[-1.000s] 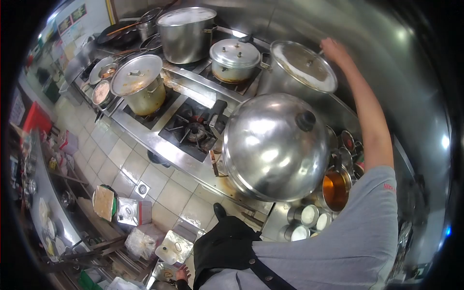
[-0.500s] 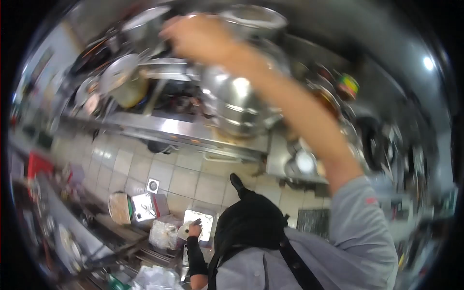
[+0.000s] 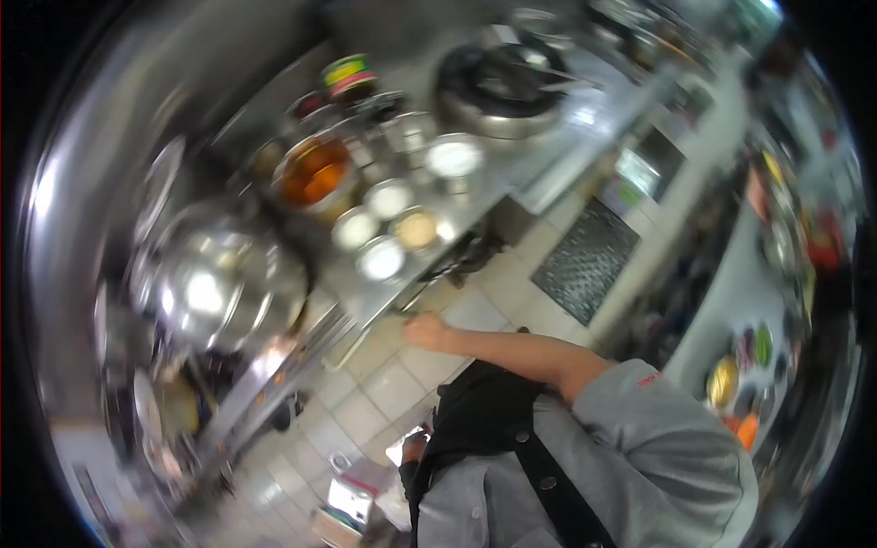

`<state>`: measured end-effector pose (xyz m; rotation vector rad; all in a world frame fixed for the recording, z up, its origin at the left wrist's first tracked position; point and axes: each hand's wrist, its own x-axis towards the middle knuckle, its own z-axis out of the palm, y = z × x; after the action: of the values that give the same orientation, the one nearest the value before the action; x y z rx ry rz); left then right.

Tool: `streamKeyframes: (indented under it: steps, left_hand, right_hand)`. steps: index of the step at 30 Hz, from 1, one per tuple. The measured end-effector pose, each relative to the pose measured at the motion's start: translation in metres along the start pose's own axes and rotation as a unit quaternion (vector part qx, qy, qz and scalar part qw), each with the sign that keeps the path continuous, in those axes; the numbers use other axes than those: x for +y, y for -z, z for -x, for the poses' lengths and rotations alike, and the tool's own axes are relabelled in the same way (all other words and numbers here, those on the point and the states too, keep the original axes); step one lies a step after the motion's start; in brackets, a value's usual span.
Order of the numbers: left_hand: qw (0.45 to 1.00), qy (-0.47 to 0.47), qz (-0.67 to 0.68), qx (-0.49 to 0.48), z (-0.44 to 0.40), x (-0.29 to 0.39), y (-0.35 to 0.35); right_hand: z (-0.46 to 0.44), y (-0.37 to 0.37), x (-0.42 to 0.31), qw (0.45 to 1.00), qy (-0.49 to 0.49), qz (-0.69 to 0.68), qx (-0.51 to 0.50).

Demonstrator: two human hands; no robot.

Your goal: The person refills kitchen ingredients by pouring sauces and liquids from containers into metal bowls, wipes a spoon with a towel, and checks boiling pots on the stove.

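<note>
My right hand (image 3: 425,331) hangs over the tiled floor, just off the front edge of the metal counter. It looks compact, but motion smears its fingers. Low beside the black apron (image 3: 484,406) is my left hand (image 3: 414,447), small and partly hidden, with a shiny surface behind it. On the counter, nearest to my right hand, stand small round containers: one with white contents (image 3: 381,258) and one with tan contents (image 3: 416,229). A pot of orange liquid (image 3: 315,173) is behind them.
At the left, the big domed metal vessel (image 3: 224,283) stands on the stove. A black wok (image 3: 501,87) and a yellow-green can (image 3: 349,77) are at the back. A dark grate (image 3: 586,259) lies in the floor. Another worktop (image 3: 731,320) with food runs along the right.
The view has swung from the stove to the counter at its right. My right hand has come down from above the stove to the counter's front edge. My left hand is closer to the apron.
</note>
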<state>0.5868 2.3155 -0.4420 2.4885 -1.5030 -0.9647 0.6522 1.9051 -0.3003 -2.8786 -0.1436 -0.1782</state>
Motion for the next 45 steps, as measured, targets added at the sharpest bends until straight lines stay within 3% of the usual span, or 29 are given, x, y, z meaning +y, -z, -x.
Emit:
streamKeyframes:
  steps: [1,2,4,6,7,8,9,13,15,16,17,18,19,21,22,23,25,27,28,29,31,33,35,37,39,40,42,44,45]
  left_hand:
    - [0.999,-0.023,-0.004,-0.032,-0.020,0.011,0.011]
    - [0.957,0.134,0.257,0.024,-0.036,0.026,0.026]
    - [0.971,0.121,0.203,-0.042,-0.098,0.027,0.047]
    - [0.993,0.031,0.086,-0.075,-0.160,0.062,0.096]
    - [0.995,-0.035,-0.002,-0.093,-0.194,0.091,0.130]
    - [0.985,-0.088,0.109,-0.105,-0.238,0.071,0.120]
    - [0.995,-0.032,0.005,-0.095,-0.259,0.142,0.162]
    - [0.985,-0.109,0.078,-0.110,-0.378,0.257,0.218]
    - [0.974,-0.150,0.067,-0.156,-0.424,0.333,0.252]
    - [0.966,-0.171,0.044,-0.189,-0.451,0.361,0.262]
    - [0.955,-0.193,0.017,-0.223,-0.478,0.382,0.268]
    - [0.948,-0.198,0.011,-0.251,-0.503,0.408,0.279]
    - [0.938,-0.203,0.002,-0.282,-0.529,0.433,0.284]
    - [0.900,-0.271,0.049,-0.338,-0.627,0.440,0.262]
    - [0.833,-0.438,-0.065,-0.332,-0.665,0.474,0.271]
    - [0.846,-0.361,-0.011,-0.391,-0.689,0.521,0.282]
    - [0.847,-0.189,0.082,-0.490,-0.688,0.675,0.317]
    - [0.773,-0.374,0.030,-0.511,-0.704,0.810,0.323]
    - [0.739,-0.443,0.015,-0.507,-0.679,0.883,0.335]
    - [0.701,-0.507,-0.002,-0.502,-0.648,0.951,0.345]
    - [0.665,-0.516,0.025,-0.540,-0.612,1.056,0.330]
    - [0.557,-0.664,-0.087,-0.491,-0.518,1.133,0.346]
    - [0.462,-0.694,-0.053,-0.550,-0.452,1.170,0.321]
    - [0.385,-0.672,-0.066,-0.629,-0.385,1.177,0.288]
    - [0.304,-0.654,-0.084,-0.688,-0.312,1.159,0.255]
    - [0.262,-0.643,-0.107,-0.712,-0.272,1.143,0.241]
    - [0.202,-0.651,-0.138,-0.719,-0.197,1.100,0.217]
    - [0.113,-0.562,-0.116,-0.811,-0.126,1.053,0.180]
    - [0.103,-0.533,-0.117,-0.832,-0.090,1.031,0.163]
  right_hand:
    - [0.062,0.004,0.051,0.986,-0.164,-0.015,-0.029]
    - [0.131,0.007,0.103,0.962,-0.269,0.038,-0.037]
    - [0.273,0.021,0.205,0.885,-0.464,-0.030,-0.008]
    - [0.376,0.106,0.251,0.750,-0.659,-0.058,0.022]
    - [0.431,0.111,0.281,0.730,-0.682,-0.023,0.033]
    - [0.464,0.140,0.291,0.699,-0.708,0.022,0.101]
    - [0.495,0.163,0.302,0.673,-0.728,0.011,0.135]
    - [0.558,0.214,0.335,0.489,-0.803,-0.012,0.342]
    - [0.590,0.200,0.349,0.454,-0.778,-0.012,0.434]
    - [0.602,0.187,0.353,0.412,-0.775,-0.068,0.474]
    - [0.614,0.180,0.352,0.358,-0.813,-0.141,0.436]
    - [0.608,0.212,0.330,0.282,-0.790,-0.245,0.485]
    - [0.621,0.194,0.330,0.245,-0.771,-0.272,0.521]
    - [0.642,0.168,0.319,0.272,-0.760,-0.224,0.547]
    - [0.632,0.211,0.292,0.248,-0.767,-0.240,0.541]
    - [0.638,0.205,0.280,0.287,-0.761,-0.180,0.554]
    - [0.636,0.219,0.249,0.293,-0.800,-0.085,0.517]
    - [0.628,0.237,0.210,0.295,-0.846,0.005,0.444]
    - [0.621,0.247,0.192,0.293,-0.866,0.043,0.403]
    - [0.611,0.263,0.172,0.255,-0.880,0.039,0.399]
    - [0.581,0.285,0.121,0.171,-0.903,0.015,0.394]
    - [0.543,0.264,0.071,0.086,-0.895,0.071,0.432]
    - [0.477,0.276,0.022,-0.063,-0.845,0.097,0.522]
    - [0.402,0.283,-0.025,-0.248,-0.817,0.083,0.514]
    - [0.325,0.263,-0.073,-0.375,-0.783,0.224,0.444]
    - [0.296,0.313,-0.081,-0.497,-0.708,0.188,0.464]
    - [0.224,0.271,-0.118,-0.531,-0.532,0.342,0.564]
    - [0.180,0.233,-0.132,-0.512,-0.298,0.490,0.640]
    - [0.155,0.199,-0.135,-0.578,-0.349,0.446,0.587]
